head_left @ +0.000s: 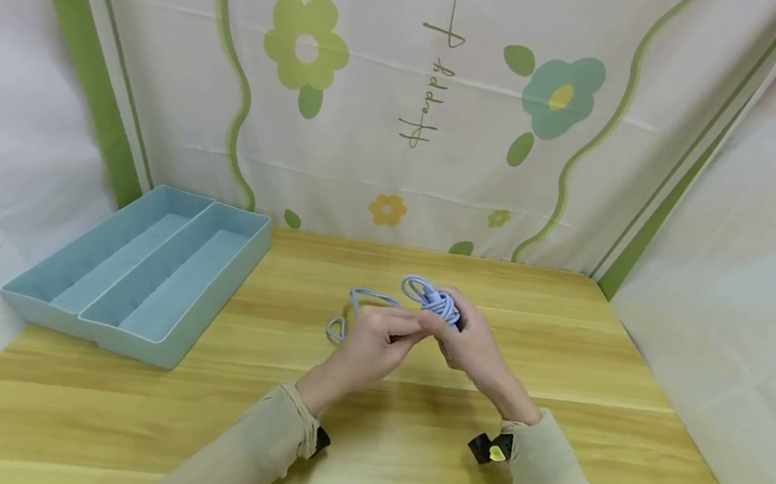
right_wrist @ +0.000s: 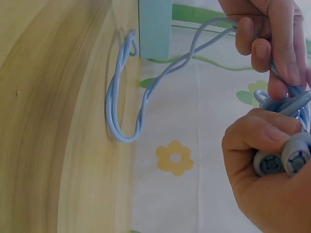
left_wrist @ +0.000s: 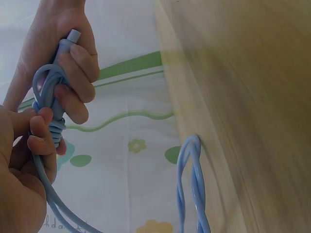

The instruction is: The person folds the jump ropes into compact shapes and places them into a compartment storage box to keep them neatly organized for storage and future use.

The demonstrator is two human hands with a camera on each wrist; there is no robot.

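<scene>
A light blue cable (head_left: 433, 299) is partly wound into a bundle held just above the middle of the wooden table (head_left: 562, 358). My right hand (head_left: 458, 336) grips the bundle (right_wrist: 291, 104), and two round plug ends (right_wrist: 283, 162) stick out of its fist. My left hand (head_left: 401, 330) pinches the cable strands right next to the bundle (left_wrist: 51, 121). The loose part of the cable (head_left: 351, 310) trails left in loops that lie on the table (right_wrist: 121, 107). In the left wrist view my right hand (left_wrist: 68, 63) wraps the bundle from above, and a twisted loop (left_wrist: 192, 184) touches the wood.
A light blue tray (head_left: 140, 270) with two long compartments sits at the table's back left; its corner (right_wrist: 155, 26) shows behind the cable loop. A flowered cloth backdrop (head_left: 411, 101) hangs behind, white sheets at both sides. Bare wood lies in front and to the right.
</scene>
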